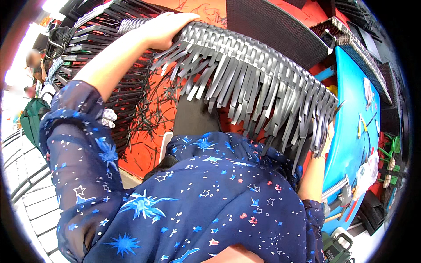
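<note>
A woven rattan panel [258, 59] of dark grey plastic strips stretches across in front of me, from upper left to lower right. Many loose strip ends [237, 87] hang from it like a fringe over my lap. My left hand [164, 31] grips the panel's far left end, its fingers bent over the edge. At the other end, my right hand [326, 139] is by the panel's lower right corner. Hanging strips and the panel's edge hide most of its fingers.
Stacked black frames [105, 57] crowd the left. Strip scraps litter the red floor [153, 114]. A dark woven panel [276, 30] lies beyond. On the right, a blue table [351, 109] carries yellow-handled pliers [360, 125] and a plastic bag [368, 171]. People are at far left.
</note>
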`<state>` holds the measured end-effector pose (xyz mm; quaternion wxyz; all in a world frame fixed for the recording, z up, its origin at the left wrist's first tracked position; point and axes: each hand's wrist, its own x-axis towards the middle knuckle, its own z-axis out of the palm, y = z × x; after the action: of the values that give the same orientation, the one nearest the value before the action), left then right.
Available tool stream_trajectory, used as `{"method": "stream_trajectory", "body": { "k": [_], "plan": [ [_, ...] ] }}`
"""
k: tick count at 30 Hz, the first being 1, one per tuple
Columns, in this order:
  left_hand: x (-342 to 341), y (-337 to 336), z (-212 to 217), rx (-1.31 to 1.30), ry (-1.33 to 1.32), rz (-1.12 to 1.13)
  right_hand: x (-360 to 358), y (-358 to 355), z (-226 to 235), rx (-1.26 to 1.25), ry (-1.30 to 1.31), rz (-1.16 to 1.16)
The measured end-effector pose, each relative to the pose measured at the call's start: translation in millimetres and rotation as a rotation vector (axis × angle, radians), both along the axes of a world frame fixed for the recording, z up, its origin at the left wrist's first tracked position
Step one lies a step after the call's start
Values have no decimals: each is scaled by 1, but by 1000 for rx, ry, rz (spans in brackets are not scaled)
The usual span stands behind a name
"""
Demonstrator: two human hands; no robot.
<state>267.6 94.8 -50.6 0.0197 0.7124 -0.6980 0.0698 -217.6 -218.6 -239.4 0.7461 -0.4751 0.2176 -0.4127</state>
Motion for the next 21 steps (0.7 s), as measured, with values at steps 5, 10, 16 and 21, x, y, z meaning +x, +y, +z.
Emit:
{"method": "stream_trajectory", "body": {
  "k": [5,10,16,21],
  "plan": [
    [16,11,-12,-33,0,94,12,-3,-5,-359,441,-155],
    [9,21,-1,-43,4,95,23,25,42,-302,378,-196],
    [-16,57,19,24,31,216,26,55,65,-244,358,-68],
    [-37,43,32,221,203,245,19,55,33,-65,210,-75]
  ]
}}
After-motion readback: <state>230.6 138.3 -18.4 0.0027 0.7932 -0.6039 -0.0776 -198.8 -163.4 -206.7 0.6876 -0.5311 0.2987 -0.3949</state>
